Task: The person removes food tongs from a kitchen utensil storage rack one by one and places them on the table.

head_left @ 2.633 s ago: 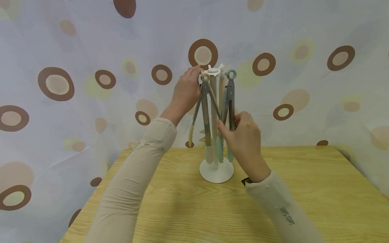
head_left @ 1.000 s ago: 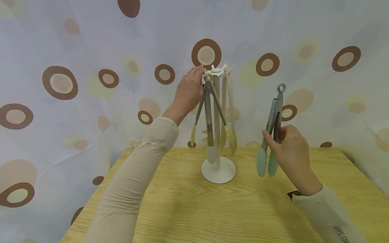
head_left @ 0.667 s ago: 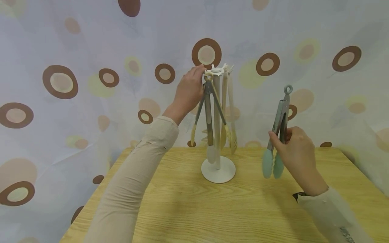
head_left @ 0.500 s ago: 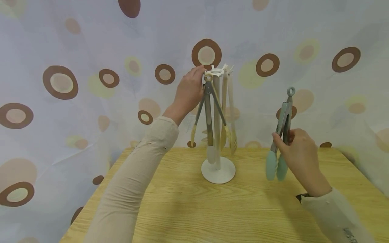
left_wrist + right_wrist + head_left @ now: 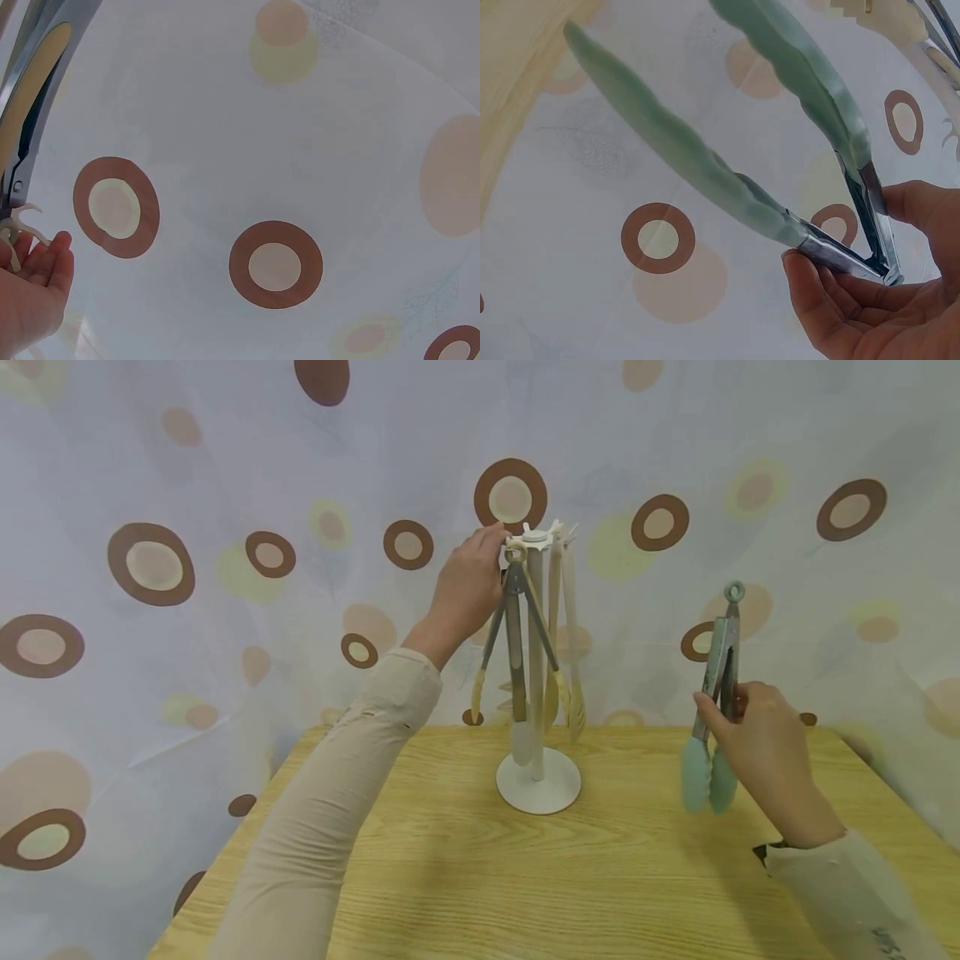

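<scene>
My right hand [image 5: 768, 752] pinches a pair of mint-green-tipped metal tongs [image 5: 696, 770] between thumb and fingers. The tongs hang upright, tips down and slightly apart, above the table's right side. In the right wrist view their two scalloped tips [image 5: 682, 142] spread apart. My left hand [image 5: 468, 585] grips the hooked top of a white utensil stand [image 5: 538, 795]; in the left wrist view its fingers [image 5: 49, 266] curl at the hooks. Cream-tipped tongs [image 5: 515, 578] hang spread on the stand's front. Part of the left hand's grip is hidden in the head view.
Other utensils hang on the stand, among them a slotted one [image 5: 576, 714] and another, pale-tipped one [image 5: 521, 743]. The wooden table [image 5: 450, 877] reaches back to a curtain [image 5: 315, 443] printed with circles.
My right hand has taken the green tongs off the stand and carried them right, lowering them slightly. My left hand stays at the stand's top.
</scene>
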Demonstrator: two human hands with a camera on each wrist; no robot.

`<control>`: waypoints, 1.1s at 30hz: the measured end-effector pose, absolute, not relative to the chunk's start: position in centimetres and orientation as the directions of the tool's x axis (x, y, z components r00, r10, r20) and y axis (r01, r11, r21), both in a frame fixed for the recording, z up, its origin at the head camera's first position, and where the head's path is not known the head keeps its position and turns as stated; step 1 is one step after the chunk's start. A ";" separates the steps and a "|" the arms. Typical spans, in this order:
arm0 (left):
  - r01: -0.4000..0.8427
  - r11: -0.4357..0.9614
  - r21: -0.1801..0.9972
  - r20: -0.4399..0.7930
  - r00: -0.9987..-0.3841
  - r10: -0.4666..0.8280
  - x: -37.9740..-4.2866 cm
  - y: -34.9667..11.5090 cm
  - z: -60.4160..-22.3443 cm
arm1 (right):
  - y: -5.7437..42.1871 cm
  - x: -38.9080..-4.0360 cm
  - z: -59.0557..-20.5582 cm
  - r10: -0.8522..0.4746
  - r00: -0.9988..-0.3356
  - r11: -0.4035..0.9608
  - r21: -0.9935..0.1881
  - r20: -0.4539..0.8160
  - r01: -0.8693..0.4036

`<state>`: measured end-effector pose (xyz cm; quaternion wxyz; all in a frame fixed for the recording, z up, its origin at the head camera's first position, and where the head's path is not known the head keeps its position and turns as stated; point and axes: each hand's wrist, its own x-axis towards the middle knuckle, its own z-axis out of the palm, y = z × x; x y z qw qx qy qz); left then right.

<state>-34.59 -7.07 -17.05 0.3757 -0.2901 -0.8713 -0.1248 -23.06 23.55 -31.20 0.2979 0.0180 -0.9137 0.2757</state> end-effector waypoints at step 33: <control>0.606 0.795 -0.023 0.729 -0.535 0.428 -35.0 -7.2 -17.3 | 27.8 -22.9 -33.3 0.104 -0.888 0.887 -0.446 0.448 -0.121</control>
